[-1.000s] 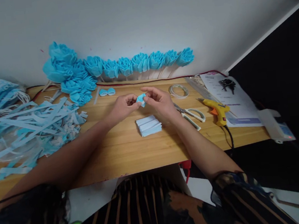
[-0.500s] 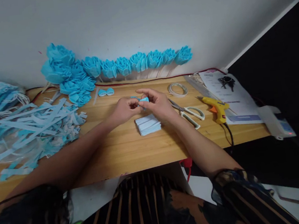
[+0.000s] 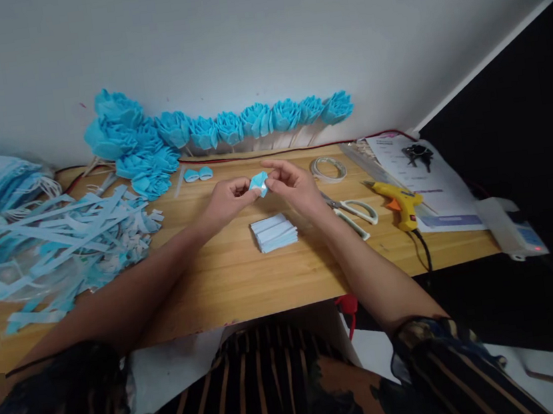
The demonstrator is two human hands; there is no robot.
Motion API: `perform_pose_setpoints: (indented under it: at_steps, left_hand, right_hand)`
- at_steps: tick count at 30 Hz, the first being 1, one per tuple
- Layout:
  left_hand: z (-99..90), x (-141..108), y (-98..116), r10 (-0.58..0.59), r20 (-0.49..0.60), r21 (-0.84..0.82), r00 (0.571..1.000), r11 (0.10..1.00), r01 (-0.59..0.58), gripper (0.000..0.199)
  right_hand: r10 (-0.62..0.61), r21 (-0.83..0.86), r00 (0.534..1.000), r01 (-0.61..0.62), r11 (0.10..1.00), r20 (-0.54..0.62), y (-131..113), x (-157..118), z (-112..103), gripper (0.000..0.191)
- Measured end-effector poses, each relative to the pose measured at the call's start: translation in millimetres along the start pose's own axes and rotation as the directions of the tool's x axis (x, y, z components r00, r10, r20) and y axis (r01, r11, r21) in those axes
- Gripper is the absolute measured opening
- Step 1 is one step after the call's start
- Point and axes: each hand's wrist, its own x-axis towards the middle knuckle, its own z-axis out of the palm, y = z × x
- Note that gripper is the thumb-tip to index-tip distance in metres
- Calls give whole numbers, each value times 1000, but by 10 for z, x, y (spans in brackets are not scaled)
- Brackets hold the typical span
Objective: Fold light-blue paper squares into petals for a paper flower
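Observation:
A small folded piece of light-blue fabric (image 3: 258,184) is held up over the table between my two hands. My left hand (image 3: 229,199) pinches its left side with thumb and fingers. At its right edge, the thumb and a finger of my right hand (image 3: 294,183) close on it, while the index finger sticks out above. Just below my hands lies a stack of pale blue fabric pieces (image 3: 274,233). Two folded blue petals (image 3: 198,174) rest side by side behind my left hand. Scissors (image 3: 352,211) with pale handles lie partly behind my right wrist.
Blue fabric flowers (image 3: 256,119) on sticks line the wall, with more heaped at left. Cut strips (image 3: 79,238) cover the table's left side. To the right are a tape roll (image 3: 328,170), a yellow glue gun (image 3: 399,202) with a cord, keys (image 3: 418,155) on papers, and a power strip (image 3: 514,228).
The blue piece has turned between my fingers and shows more of its face. Both hands have shifted slightly, and the view has moved a little.

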Motion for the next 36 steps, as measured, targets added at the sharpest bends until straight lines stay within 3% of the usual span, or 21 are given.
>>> perform_pose_setpoints:
  at_steps: [12,21,31,33,36]
  left_hand:
    - [3,-16,30,-26,-14,-90,1000,996,25,20]
    - [3,-5,0,-14,2,-70,1000,997,15,23]
    - [-51,45,-34,-33,-106,-126,994,992,20,24]
    - [-38,50,-29,-7,-179,-98,984,995,-11,19]
    - [-5,18,25,100,-339,17,935,995,-101,14]
  right_hand:
    - [4,21,1000,-4,1000,-11,-13,-27,32,42]
    - [94,-22,995,-93,995,29,-78,4,-25,33]
    - [103,-12,991,-102,995,81,-84,-10,8,32]
    - [85,-8,995,-84,996,58,-65,-14,26,31]
    - [58,-20,998,-58,998,-24,-45,-24,56,27]
